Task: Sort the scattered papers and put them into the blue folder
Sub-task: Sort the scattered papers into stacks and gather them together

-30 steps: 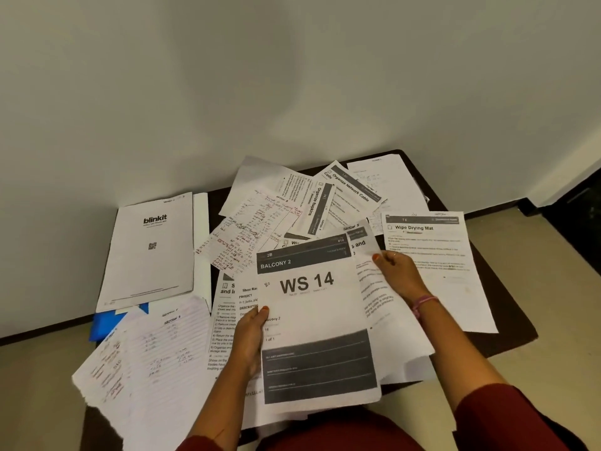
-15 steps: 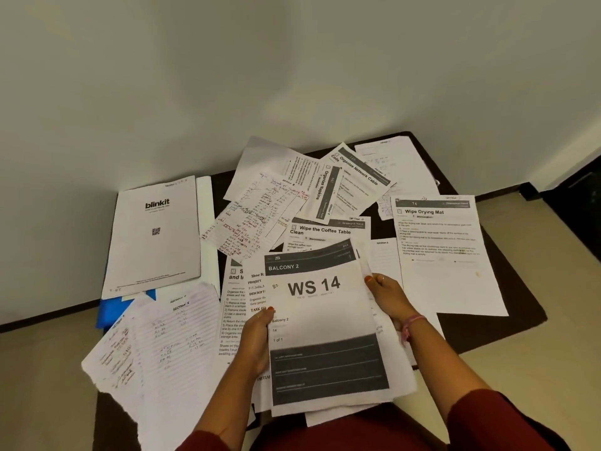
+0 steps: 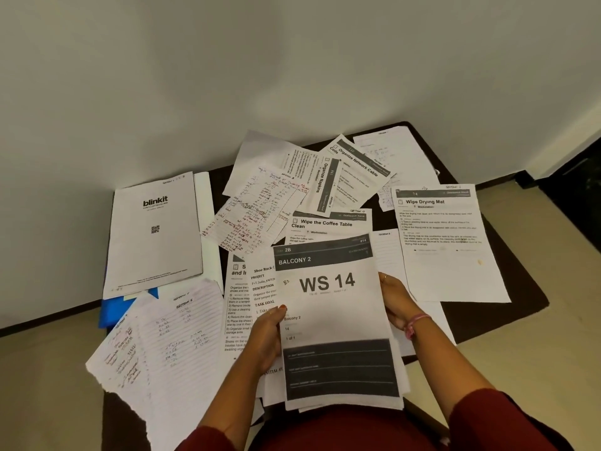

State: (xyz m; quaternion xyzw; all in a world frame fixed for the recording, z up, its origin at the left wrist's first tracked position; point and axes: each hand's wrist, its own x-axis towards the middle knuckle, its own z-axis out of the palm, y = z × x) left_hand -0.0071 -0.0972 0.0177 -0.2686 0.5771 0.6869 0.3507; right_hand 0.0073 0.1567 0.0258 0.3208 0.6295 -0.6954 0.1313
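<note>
Both hands hold a small stack of papers (image 3: 335, 320) just above the near edge of the dark table (image 3: 507, 307); its top sheet reads "WS 14" under a dark "BALCONY 2" band. The left hand (image 3: 268, 336) grips the stack's left edge, thumb on top and fingers curled beneath. The right hand (image 3: 395, 304) grips the right edge the same way, a pink band at its wrist. More sheets lie scattered over the table, among them a "Wipe Drying Mat" page (image 3: 448, 242) to the right and handwritten lined pages (image 3: 169, 346) at the near left. The blue folder (image 3: 113, 309) sits at the table's left edge, mostly buried under a "blinkit" sheet (image 3: 156, 236) and the lined pages; whether it is open or closed cannot be told.
</note>
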